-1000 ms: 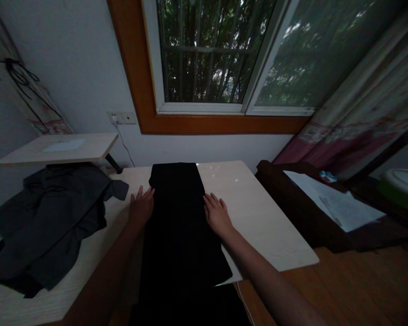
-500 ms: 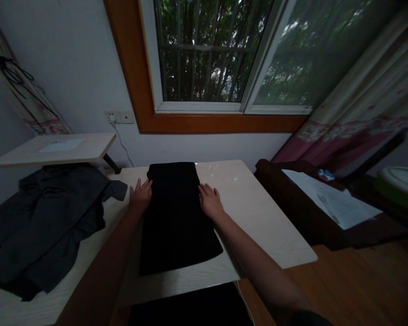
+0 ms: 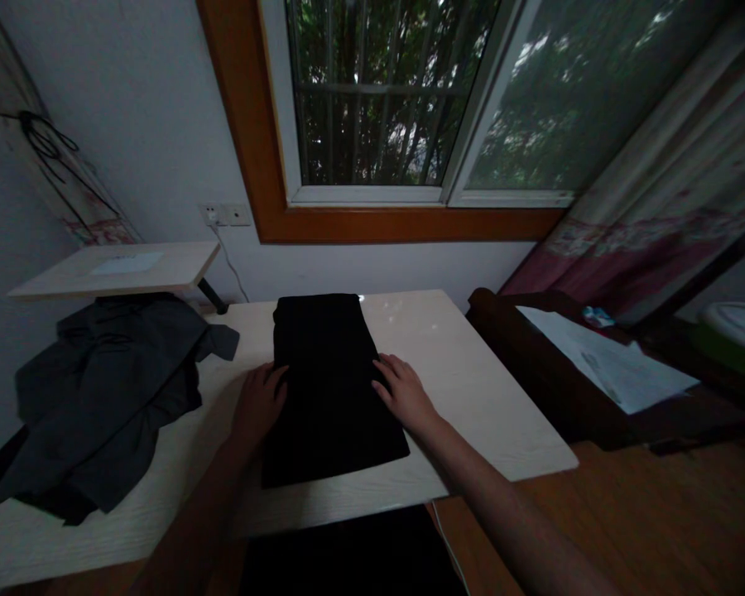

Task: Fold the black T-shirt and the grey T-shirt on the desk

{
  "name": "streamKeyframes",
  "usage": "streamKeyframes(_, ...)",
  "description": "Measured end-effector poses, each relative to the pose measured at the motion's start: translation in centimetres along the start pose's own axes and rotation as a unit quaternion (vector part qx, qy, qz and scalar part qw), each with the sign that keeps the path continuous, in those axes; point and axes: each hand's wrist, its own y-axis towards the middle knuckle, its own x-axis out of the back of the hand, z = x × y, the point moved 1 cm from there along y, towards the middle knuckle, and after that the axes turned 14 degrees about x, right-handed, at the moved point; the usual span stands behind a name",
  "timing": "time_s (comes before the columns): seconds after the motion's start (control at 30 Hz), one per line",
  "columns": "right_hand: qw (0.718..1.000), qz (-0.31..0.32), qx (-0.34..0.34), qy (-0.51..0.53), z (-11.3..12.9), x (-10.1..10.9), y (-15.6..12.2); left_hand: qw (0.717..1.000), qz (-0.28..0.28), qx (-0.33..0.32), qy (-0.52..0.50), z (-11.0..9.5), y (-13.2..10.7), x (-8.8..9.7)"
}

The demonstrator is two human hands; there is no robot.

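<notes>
A folded black garment [image 3: 328, 381] lies lengthwise in the middle of the pale table [image 3: 472, 389]. My left hand [image 3: 259, 403] rests at its left edge, fingers stretched and touching the cloth. My right hand [image 3: 403, 391] lies flat at its right edge, fingers spread along the fabric. Neither hand grips anything. The garment's near end sits fully on the table top.
A heap of dark grey clothes [image 3: 108, 389] covers the table's left part. A small raised board [image 3: 121, 269] stands behind it. A dark wooden piece of furniture with papers [image 3: 602, 364] stands to the right. Window and curtain lie behind.
The black garment was pushed forward, so its hanging end came up onto the table. Both hands have since slid back toward me along its sides.
</notes>
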Motion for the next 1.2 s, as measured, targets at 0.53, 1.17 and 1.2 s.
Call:
streamKeyframes(0.53, 0.993, 0.052, 0.102, 0.016, 8.8, -2.2, 2.3, 0.986, 0.046, 0.141, -0.071, -1.6, -4.2, 2.1)
streamKeyframes(1.17, 0.995, 0.073, 0.024, -0.056, 3.1, 0.5, -5.6, 0.995, 0.068, 0.053, 0.04, -0.8, -7.6, 3.4)
streamKeyframes(1.2, 0.995, 0.074, 0.028, -0.052, 2.8, 0.7, -5.8, 0.996, 0.071, 0.04, 0.028, -0.6, -7.9, 3.5)
